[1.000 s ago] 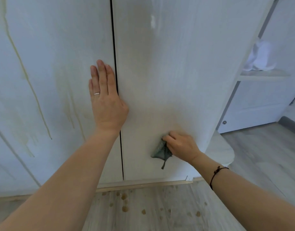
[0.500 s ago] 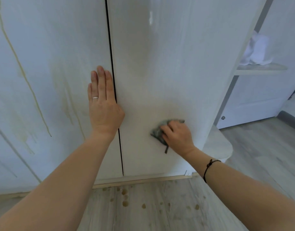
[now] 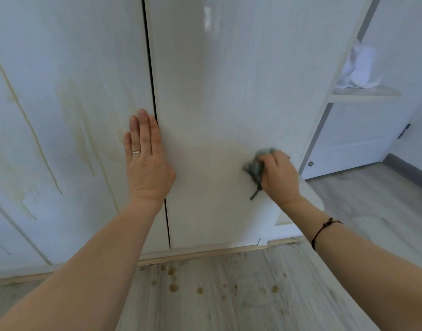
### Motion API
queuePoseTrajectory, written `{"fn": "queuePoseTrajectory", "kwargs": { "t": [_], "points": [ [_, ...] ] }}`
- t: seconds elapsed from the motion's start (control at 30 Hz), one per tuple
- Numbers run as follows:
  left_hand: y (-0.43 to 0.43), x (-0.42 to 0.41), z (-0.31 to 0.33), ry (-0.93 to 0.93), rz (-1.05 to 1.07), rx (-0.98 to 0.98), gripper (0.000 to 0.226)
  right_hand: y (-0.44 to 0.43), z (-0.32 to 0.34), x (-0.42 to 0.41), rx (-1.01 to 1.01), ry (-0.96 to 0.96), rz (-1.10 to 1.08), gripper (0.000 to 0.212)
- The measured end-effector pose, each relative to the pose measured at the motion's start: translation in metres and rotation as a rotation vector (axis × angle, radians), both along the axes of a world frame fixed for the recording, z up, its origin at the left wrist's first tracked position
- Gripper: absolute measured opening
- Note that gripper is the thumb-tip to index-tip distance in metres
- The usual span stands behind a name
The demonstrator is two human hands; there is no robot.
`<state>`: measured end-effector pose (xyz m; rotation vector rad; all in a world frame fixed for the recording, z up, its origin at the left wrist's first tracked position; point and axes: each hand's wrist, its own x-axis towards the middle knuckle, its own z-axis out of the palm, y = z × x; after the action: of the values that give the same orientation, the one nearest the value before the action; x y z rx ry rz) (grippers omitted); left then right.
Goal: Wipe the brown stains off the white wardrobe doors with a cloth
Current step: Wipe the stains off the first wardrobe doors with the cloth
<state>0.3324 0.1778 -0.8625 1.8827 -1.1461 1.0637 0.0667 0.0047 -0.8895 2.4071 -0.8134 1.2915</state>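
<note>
White wardrobe doors (image 3: 229,80): my right grip (image 3: 280,177) bunches a crumpled grey cloth (image 3: 254,168); brown streaks (image 3: 84,139) lie left, past my flat left grip (image 3: 146,163).

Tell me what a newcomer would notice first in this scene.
Brown drip streaks run down the left wardrobe door, beside the left hand pressed flat by the door gap. The right hand grips a grey cloth against the right door, and brown drops spot the floor below.
</note>
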Motion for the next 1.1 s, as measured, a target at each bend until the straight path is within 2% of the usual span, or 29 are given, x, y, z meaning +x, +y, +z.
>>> {"fn": "queuePoseTrajectory", "kwargs": {
  "t": [0.07, 0.13, 0.2, 0.3, 0.47, 0.53, 0.67, 0.73, 0.83, 0.93, 1.0, 1.1],
  "points": [
    [-0.001, -0.002, 0.000, 0.006, 0.003, -0.002, 0.089, 0.007, 0.037, 0.018, 0.068, -0.271, -0.046, 0.020],
    [-0.001, -0.003, 0.001, 0.005, 0.009, 0.002, 0.088, 0.018, 0.060, 0.040, 0.136, -0.427, -0.050, 0.017],
    [0.000, -0.003, 0.001, 0.016, 0.016, 0.007, 0.088, 0.034, 0.059, 0.067, 0.060, -0.368, -0.019, 0.019],
    [0.002, -0.005, 0.002, 0.013, 0.013, 0.010, 0.085, 0.052, 0.023, 0.091, -0.119, -0.182, 0.046, 0.022],
    [0.005, -0.002, 0.002, 0.007, 0.002, 0.026, 0.089, 0.029, -0.016, 0.060, -0.260, 0.051, 0.067, 0.017],
    [0.004, -0.002, 0.002, 0.012, -0.002, 0.032, 0.091, 0.024, -0.006, 0.049, -0.207, 0.018, 0.023, 0.020],
    [0.003, -0.003, 0.000, 0.010, 0.017, 0.032, 0.090, 0.030, 0.032, 0.051, 0.036, -0.242, -0.025, 0.019],
    [0.001, -0.004, 0.001, 0.018, 0.018, 0.027, 0.090, 0.036, 0.042, 0.060, 0.077, -0.319, 0.011, 0.027],
    [0.001, -0.005, 0.001, 0.028, 0.004, 0.026, 0.088, 0.043, 0.031, 0.069, -0.019, -0.165, 0.070, 0.023],
    [0.004, -0.005, 0.002, 0.024, -0.004, 0.029, 0.087, 0.036, -0.007, 0.056, -0.136, 0.035, 0.083, 0.018],
    [0.006, -0.005, 0.003, 0.026, -0.014, 0.028, 0.088, 0.023, -0.037, 0.032, -0.128, 0.196, 0.092, 0.019],
    [0.006, -0.005, 0.004, 0.025, -0.013, 0.024, 0.087, 0.006, -0.066, -0.015, 0.004, 0.357, 0.033, 0.031]
  ]
}}
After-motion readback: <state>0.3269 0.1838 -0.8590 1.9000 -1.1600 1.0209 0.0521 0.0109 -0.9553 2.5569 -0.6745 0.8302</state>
